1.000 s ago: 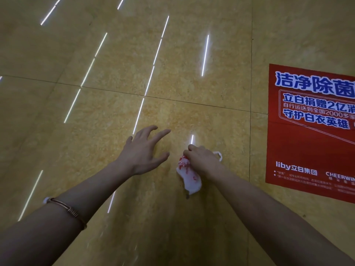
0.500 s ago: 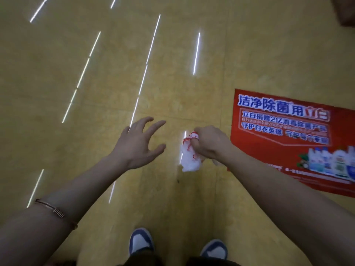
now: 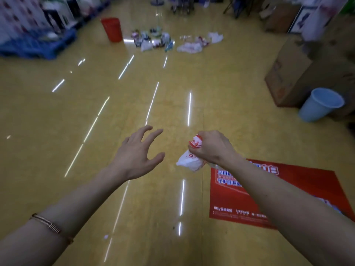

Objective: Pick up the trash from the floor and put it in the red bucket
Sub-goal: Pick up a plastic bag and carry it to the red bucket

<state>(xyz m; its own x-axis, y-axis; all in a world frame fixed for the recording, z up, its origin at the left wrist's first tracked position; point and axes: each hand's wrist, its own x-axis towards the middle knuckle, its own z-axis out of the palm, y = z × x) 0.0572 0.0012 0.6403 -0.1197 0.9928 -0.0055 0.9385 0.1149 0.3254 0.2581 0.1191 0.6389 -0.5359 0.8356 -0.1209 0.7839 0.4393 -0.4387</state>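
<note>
The right hand (image 3: 213, 147) has its grip closed around a crumpled white-and-red wrapper (image 3: 190, 158), lifted off the floor (image 3: 57, 131); the left hand (image 3: 137, 154) hangs open and empty. The red bucket (image 3: 112, 29) stands well apart at the floor's far end, beside a pile of trash (image 3: 153, 40) not yet collected, so most of the job looks undone.

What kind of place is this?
Probably a shop or supermarket aisle: a shiny tiled floor, a red advertising poster lying on it, cardboard boxes stacked at the right, blurred goods along the far edges.

Glossy yellow floor (image 3: 57, 131) carries a red bucket (image 3: 112, 29), scattered trash (image 3: 169, 42), red poster (image 3: 288, 198), blue bucket (image 3: 318, 105)
</note>
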